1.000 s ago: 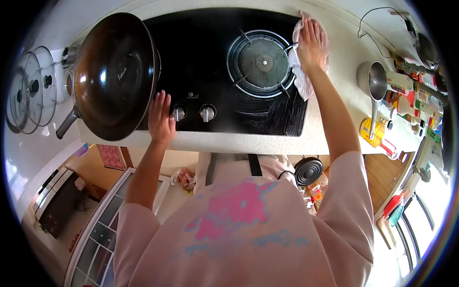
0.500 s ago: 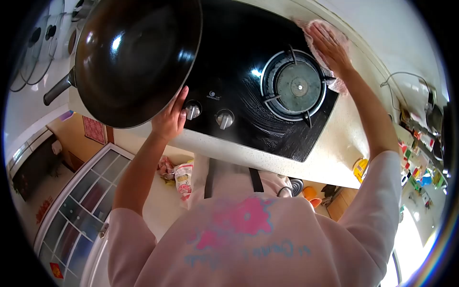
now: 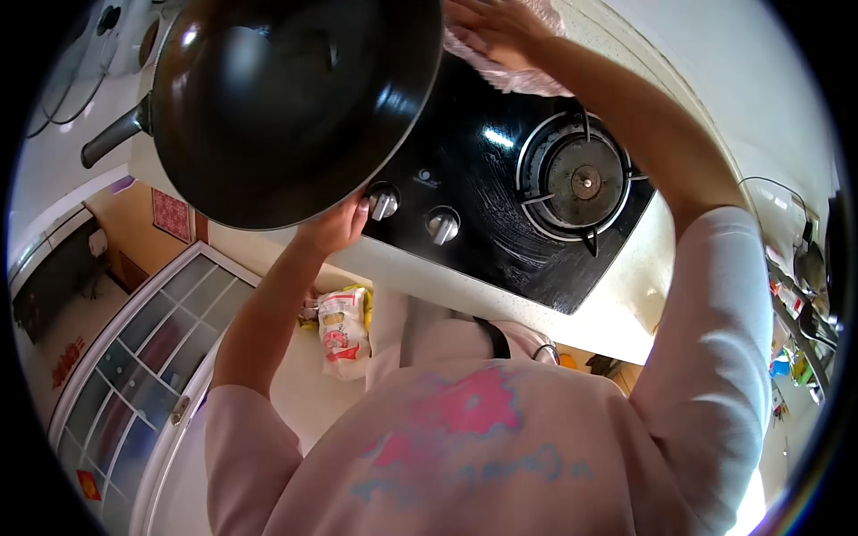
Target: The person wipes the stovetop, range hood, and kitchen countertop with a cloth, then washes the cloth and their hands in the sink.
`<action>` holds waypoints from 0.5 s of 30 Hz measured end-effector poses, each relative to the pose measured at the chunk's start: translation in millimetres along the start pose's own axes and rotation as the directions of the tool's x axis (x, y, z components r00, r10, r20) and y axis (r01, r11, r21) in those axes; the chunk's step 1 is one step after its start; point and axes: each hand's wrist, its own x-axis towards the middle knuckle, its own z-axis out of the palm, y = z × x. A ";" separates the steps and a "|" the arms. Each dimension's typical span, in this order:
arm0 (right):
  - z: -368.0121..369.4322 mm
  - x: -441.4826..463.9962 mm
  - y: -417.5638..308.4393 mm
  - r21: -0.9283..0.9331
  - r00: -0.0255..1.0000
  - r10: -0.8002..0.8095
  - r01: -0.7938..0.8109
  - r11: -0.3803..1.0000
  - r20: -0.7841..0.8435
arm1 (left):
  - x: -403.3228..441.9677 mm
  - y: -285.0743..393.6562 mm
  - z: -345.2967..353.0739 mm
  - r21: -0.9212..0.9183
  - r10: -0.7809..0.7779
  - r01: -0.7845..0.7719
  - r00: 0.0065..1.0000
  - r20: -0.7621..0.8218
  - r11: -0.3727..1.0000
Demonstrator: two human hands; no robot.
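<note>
A dark wok (image 3: pixel 286 116) is tilted over the left part of the black glass gas stove (image 3: pixel 483 201), hiding that side. My left hand (image 3: pixel 335 230) is closed at the wok's near rim, its fingers partly hidden behind it, close to the left control knob (image 3: pixel 383 204). At the stove's far side, my right hand (image 3: pixel 500 34) presses a pink cloth (image 3: pixel 527 79) onto the glass, fingers stretched over it. The right burner (image 3: pixel 585 183) with its metal pan supports is uncovered. Wet streaks show on the glass around it.
The wok's handle (image 3: pixel 116 138) sticks out left. Pale countertop (image 3: pixel 617 326) surrounds the stove. Utensils (image 3: pixel 809 268) hang at the right wall. Below left are a printed bag (image 3: pixel 344 330) on the floor and a paned glass door (image 3: pixel 161 366).
My right hand has slid the cloth from beside the right burner leftward along the stove's far side, toward the wok. The wok now reaches further right, with my left hand still at its rim.
</note>
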 end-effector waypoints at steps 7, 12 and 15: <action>-40.3 23.7 -131.7 -0.370 0.832 0.417 -0.282 0.885 0.366 | 2.0 2.6 -4.0 0.102 0.013 -0.012 1.000 -0.005 0.995; -8.6 -14.5 -147.1 -0.185 0.936 0.336 -0.314 0.931 0.104 | 3.6 1.1 -2.9 0.066 0.019 -0.018 1.000 -0.024 0.998; -17.6 -26.8 -122.3 -0.312 0.884 0.466 -0.434 0.845 0.031 | 7.1 2.4 -7.1 0.057 0.049 -0.046 0.997 -0.054 0.997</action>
